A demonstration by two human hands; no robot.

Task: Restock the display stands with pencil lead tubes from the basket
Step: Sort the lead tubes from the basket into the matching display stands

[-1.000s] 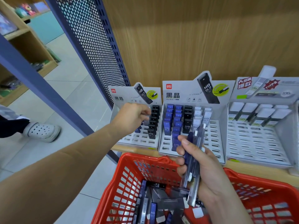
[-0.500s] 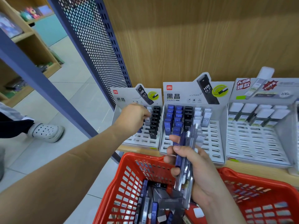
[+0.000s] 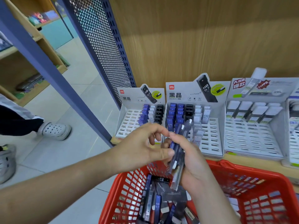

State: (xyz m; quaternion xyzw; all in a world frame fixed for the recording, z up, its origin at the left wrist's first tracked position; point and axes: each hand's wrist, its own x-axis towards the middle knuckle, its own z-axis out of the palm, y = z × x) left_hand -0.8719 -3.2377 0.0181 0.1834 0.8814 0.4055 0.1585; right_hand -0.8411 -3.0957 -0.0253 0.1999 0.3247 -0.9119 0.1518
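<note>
My right hand (image 3: pixel 192 160) grips a bundle of pencil lead tubes (image 3: pixel 178 152), blue and clear, held upright above the red basket (image 3: pixel 267 188). My left hand (image 3: pixel 142 146) has come beside the bundle, thumb and fingers touching its blue tubes; whether it pinches one is unclear. More tubes (image 3: pixel 155 206) lie loose in the basket. Three grey display stands sit on the shelf: the left stand (image 3: pixel 129 125) with blue, white and black tubes, the middle stand (image 3: pixel 210 139) with several rows, and the right stand (image 3: pixel 252 136) with white-capped tubes.
A blue perforated metal panel (image 3: pixel 103 46) rises left of the stands, with a wooden back wall (image 3: pixel 202 38) behind them. On the tiled floor at left stand another person's white clog (image 3: pixel 55 130) and a grey shoe (image 3: pixel 6 160). A further stand (image 3: pixel 293 126) shows at far right.
My left hand has pulled back from the left stand and moved to the bundle in my right hand. The right hand with its tubes has dropped slightly.
</note>
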